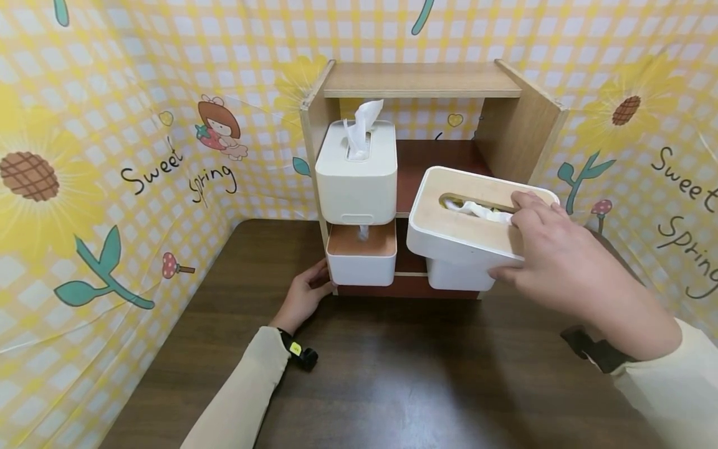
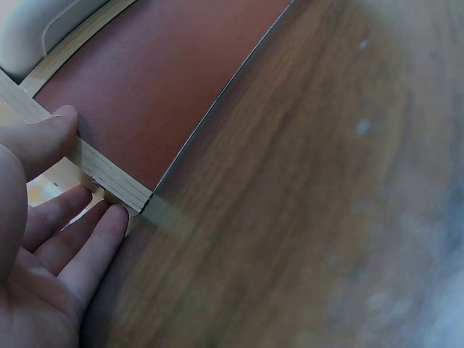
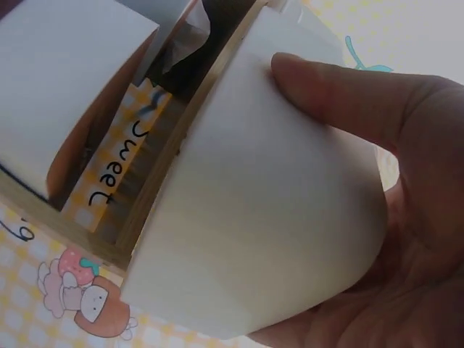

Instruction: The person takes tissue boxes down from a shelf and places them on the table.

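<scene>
My right hand [image 1: 552,255] grips one end of a white tissue box [image 1: 449,240] with a pale wooden lid, tilted in front of the shelf's right side. White tissue [image 1: 485,213] shows in its oval slot. In the right wrist view, the thumb lies across the box's white side [image 3: 254,210]. Low at the left, my left hand [image 1: 303,296] holds the wooden shelf unit's side panel [image 2: 112,174], thumb on one face and fingers on the other. Near it, a white tissue box with a wood-coloured top [image 1: 361,269] stands on the lower level.
Above that box is an all-white tissue box [image 1: 356,193] with tissue sticking up. Another white box [image 1: 460,275] sits lower right, partly hidden behind the held one. The shelf's top board [image 1: 421,78] spans both sides. Dark wooden table [image 1: 392,374] below; yellow checked cloth [image 1: 185,56] around.
</scene>
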`<move>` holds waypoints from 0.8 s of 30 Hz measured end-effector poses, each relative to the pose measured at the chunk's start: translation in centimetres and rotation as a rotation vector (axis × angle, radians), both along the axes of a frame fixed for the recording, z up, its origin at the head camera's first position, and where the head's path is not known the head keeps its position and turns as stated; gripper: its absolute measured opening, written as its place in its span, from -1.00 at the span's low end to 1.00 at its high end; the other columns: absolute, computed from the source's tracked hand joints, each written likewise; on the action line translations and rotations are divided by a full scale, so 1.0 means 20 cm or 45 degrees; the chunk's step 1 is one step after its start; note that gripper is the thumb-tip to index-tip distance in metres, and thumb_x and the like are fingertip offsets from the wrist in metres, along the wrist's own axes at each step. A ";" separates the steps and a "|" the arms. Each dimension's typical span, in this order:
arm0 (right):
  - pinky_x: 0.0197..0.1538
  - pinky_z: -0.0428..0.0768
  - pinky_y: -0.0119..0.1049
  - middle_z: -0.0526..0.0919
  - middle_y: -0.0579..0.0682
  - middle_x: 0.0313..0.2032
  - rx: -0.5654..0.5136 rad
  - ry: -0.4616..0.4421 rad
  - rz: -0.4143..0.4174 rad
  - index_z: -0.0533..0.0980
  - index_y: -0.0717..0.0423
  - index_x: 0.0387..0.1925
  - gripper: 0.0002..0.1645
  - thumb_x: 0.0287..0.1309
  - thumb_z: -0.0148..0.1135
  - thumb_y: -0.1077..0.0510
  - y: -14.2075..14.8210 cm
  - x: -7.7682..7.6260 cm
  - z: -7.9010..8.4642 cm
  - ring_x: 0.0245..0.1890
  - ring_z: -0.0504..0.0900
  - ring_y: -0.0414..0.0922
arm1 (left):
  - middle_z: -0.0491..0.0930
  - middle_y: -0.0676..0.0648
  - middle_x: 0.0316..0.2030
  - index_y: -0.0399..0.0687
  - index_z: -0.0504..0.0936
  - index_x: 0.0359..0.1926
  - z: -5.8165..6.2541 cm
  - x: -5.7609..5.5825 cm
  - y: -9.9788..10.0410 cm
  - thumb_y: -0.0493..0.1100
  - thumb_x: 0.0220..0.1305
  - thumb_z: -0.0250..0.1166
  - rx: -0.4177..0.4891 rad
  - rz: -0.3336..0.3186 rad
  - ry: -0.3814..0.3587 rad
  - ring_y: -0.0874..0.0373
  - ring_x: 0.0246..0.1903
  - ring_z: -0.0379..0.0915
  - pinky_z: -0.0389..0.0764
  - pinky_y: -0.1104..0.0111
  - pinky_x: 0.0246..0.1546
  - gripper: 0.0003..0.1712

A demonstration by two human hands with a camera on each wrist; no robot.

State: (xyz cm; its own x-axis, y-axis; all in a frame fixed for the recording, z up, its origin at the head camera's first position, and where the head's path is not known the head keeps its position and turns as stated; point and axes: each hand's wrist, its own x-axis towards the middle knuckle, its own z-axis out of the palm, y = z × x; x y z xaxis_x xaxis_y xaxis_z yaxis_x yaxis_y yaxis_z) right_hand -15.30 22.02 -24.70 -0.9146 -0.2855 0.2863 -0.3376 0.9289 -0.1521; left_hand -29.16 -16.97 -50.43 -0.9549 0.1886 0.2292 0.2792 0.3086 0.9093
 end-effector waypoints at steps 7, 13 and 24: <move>0.16 0.28 0.26 0.19 0.27 0.38 0.052 -0.031 0.039 0.31 0.08 -0.47 -0.39 -0.22 0.60 -0.09 0.04 0.01 0.01 0.35 0.15 0.30 | 0.59 -0.10 0.09 0.04 0.38 0.39 0.00 0.01 0.00 -0.20 0.27 0.35 0.001 -0.009 -0.005 0.06 0.06 0.49 0.53 0.20 -0.03 -0.33; -0.17 0.45 0.17 0.16 0.24 0.41 0.084 -0.035 0.021 0.33 0.10 -0.45 -0.37 -0.22 0.61 -0.12 0.06 0.02 0.02 0.38 0.15 0.22 | 0.59 -0.08 0.08 0.05 0.38 0.39 0.01 0.00 0.00 -0.21 0.28 0.35 0.012 -0.012 -0.007 0.08 0.06 0.49 0.52 0.20 -0.02 -0.33; -0.01 0.42 0.25 0.17 0.23 0.41 0.095 -0.056 0.023 0.44 0.20 -0.18 -0.34 -0.23 0.63 -0.02 0.12 0.03 0.03 0.26 0.31 0.28 | 0.58 -0.16 0.08 -0.02 0.36 0.39 0.08 0.05 0.01 -0.24 0.29 0.33 -0.002 -0.033 -0.016 0.02 0.06 0.49 0.53 0.18 -0.03 -0.33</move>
